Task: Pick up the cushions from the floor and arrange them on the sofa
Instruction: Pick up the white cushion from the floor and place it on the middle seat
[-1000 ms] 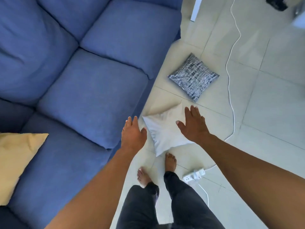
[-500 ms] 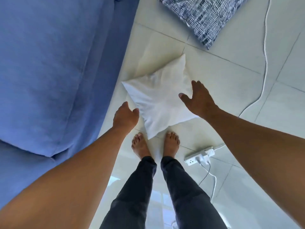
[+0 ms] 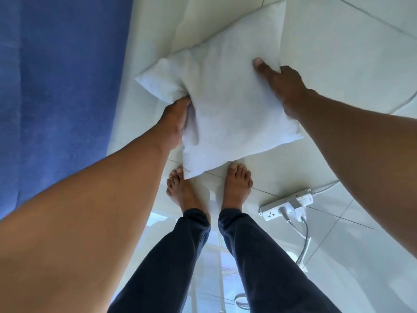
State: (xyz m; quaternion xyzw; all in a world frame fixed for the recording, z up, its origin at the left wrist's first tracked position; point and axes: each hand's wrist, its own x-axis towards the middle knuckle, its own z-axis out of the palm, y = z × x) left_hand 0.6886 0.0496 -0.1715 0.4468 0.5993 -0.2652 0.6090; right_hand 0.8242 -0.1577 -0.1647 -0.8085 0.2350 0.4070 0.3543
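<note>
A white cushion [image 3: 225, 98] lies over the tiled floor just in front of my bare feet. My left hand [image 3: 176, 118] grips its left edge, fingers pressed into the fabric and hidden under it. My right hand [image 3: 282, 86] clasps the right edge, thumb on top of the cushion and the other fingers behind it. The blue sofa [image 3: 58, 86] fills the left side, close beside the cushion. Whether the cushion still touches the floor I cannot tell.
A white power strip [image 3: 285, 207] with plugs and cables lies on the tiles right of my right foot [image 3: 237, 186]. My left foot [image 3: 180, 190] stands under the cushion's lower corner. Pale tiled floor [image 3: 349, 53] extends to the right.
I have bent lower, so the cushion looks larger. Both hands, hovering at its sides before, have closed on its left and right edges. The patterned cushion has left the view.
</note>
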